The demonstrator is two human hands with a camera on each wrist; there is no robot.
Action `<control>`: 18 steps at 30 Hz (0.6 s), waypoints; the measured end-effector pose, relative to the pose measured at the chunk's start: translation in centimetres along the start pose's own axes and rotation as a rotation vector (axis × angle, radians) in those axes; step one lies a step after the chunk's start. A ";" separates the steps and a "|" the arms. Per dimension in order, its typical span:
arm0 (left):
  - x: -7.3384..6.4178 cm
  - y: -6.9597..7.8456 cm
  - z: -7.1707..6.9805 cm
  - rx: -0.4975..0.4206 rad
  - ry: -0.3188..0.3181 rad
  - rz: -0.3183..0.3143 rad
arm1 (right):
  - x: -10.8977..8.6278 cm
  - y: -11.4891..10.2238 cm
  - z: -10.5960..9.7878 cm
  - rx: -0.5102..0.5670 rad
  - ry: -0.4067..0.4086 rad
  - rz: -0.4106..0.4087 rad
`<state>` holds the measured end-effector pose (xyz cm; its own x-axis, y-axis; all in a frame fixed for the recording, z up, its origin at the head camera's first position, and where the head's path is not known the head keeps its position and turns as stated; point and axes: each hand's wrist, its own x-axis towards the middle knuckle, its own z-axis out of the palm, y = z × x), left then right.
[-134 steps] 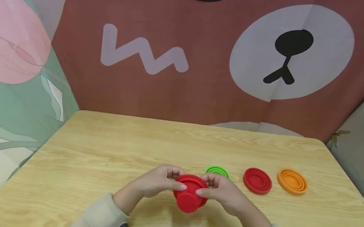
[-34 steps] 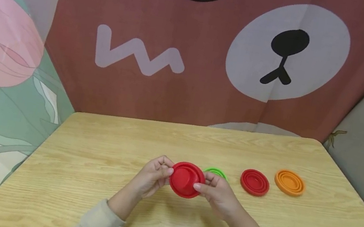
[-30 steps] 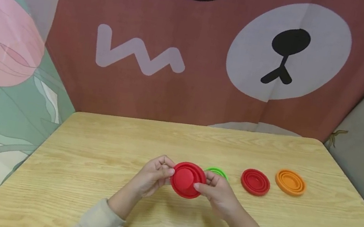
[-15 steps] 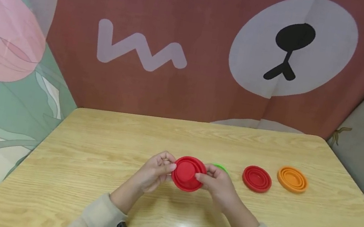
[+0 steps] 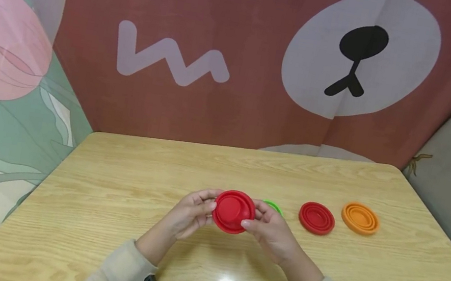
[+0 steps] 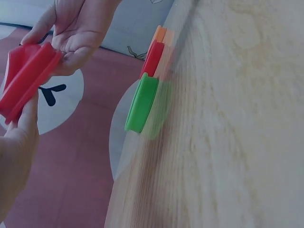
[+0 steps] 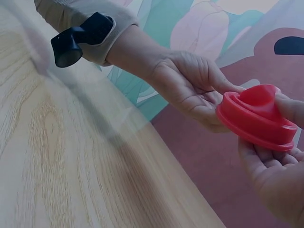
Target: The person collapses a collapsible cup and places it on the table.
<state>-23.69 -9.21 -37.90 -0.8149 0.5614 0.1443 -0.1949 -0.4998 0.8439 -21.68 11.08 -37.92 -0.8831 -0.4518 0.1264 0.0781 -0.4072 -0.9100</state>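
A red collapsible silicone cup (image 5: pixel 231 211) is held above the table between both hands, its base facing me. Its rings are partly folded, and the middle still bulges out and leans to one side in the right wrist view. My left hand (image 5: pixel 191 213) pinches the rim on the left, thumb in front. On the opposite side my right hand (image 5: pixel 274 235) grips it, thumb pressing near the lower right of the rings and fingers behind. Past my right hand lies a flat green collapsible cup (image 6: pixel 142 103), mostly hidden in the head view.
A second red collapsed cup (image 5: pixel 317 218) and an orange collapsed cup (image 5: pixel 360 218) lie flat on the wooden table (image 5: pixel 136 165), to the right. Behind the table hangs a brown bear-print cloth (image 5: pixel 211 118).
The held cup's middle stuck out further 4.5 s ago; it is now pushed flatter into its rings. Both hands have shifted up slightly in view. The cups on the table have stayed put.
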 end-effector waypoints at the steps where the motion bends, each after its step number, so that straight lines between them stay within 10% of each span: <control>1: -0.1 0.1 0.0 0.001 -0.017 -0.010 | 0.0 0.0 0.0 0.007 -0.007 -0.004; 8: -0.1 0.1 -0.3 0.017 -0.109 -0.006 | 0.1 0.0 0.3 0.039 -0.045 -0.040; 18: -0.3 0.0 0.0 0.044 -0.045 0.028 | 0.2 -0.2 0.7 0.023 -0.008 -0.051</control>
<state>-23.47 -9.38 -37.96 -0.7942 0.5771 0.1905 -0.1470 -0.4866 0.8611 -21.57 10.51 -37.43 -0.8824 -0.4366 0.1754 0.0440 -0.4477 -0.8931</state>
